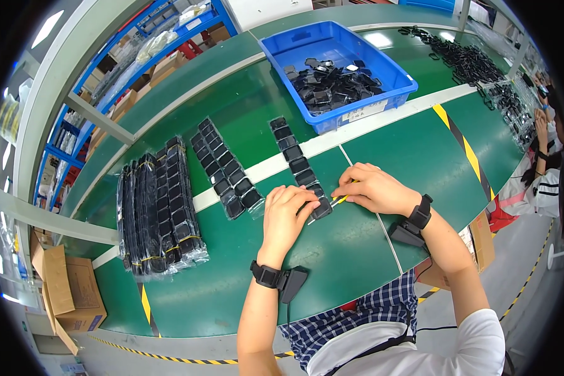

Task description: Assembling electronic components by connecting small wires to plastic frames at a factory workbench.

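Note:
A single strip of square black pieces in clear plastic (299, 165) lies lengthwise in front of me on the green bench. At its near end, my left hand (282, 219) has its fingers bent over the left edge, pinching the strip. My right hand (379, 188) is closed round a slim yellow-handled tool (339, 200). The tool's thin metal tip points left at the last squares of the strip. Part of the near end is covered by my left fingers. I wear a black strapped device on each wrist.
Two joined strips (222, 160) lie to the left, beside a banded stack of strips (163, 207). A blue bin (357, 117) holding loose black pieces stands behind. Black loop-shaped parts (460, 59) are heaped far right, near another person's hand (541, 128). A cardboard box (81, 291) sits lower left.

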`<state>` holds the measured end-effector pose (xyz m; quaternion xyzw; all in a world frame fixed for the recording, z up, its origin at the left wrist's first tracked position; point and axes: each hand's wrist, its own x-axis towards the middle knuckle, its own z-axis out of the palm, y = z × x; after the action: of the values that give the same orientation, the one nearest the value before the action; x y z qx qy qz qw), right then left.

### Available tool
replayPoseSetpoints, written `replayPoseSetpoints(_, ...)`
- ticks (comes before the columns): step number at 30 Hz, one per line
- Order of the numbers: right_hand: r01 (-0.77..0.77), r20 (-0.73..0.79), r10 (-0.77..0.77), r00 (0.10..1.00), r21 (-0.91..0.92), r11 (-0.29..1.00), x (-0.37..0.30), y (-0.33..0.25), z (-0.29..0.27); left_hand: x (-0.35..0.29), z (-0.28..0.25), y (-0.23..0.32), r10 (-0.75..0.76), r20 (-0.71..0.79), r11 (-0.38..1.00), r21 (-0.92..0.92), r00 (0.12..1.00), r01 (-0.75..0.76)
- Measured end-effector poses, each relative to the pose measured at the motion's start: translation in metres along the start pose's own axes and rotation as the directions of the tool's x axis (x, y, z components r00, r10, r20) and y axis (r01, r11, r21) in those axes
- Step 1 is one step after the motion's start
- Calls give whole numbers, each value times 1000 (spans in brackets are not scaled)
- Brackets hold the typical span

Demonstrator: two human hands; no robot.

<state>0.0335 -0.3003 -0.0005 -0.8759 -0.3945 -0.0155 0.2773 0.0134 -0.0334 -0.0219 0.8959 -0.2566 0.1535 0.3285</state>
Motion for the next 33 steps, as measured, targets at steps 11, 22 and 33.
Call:
replayPoseSetpoints(11, 21, 27, -22, 999, 19, 1000, -2, 2, -3, -1, -3, 4, -17, 5, 1000, 7, 1000, 17)
replayPoseSetpoints(22, 57, -38, -57, 998, -17, 998, 3, 5, 6, -2, -1, 2, -55, 39, 998, -34, 998, 56)
replayPoseSetpoints(33, -1, -19, 0, 1000, -67, 998, -6, 7, -13, -3, -5, 5, -34, 40, 999, -13, 999, 35)
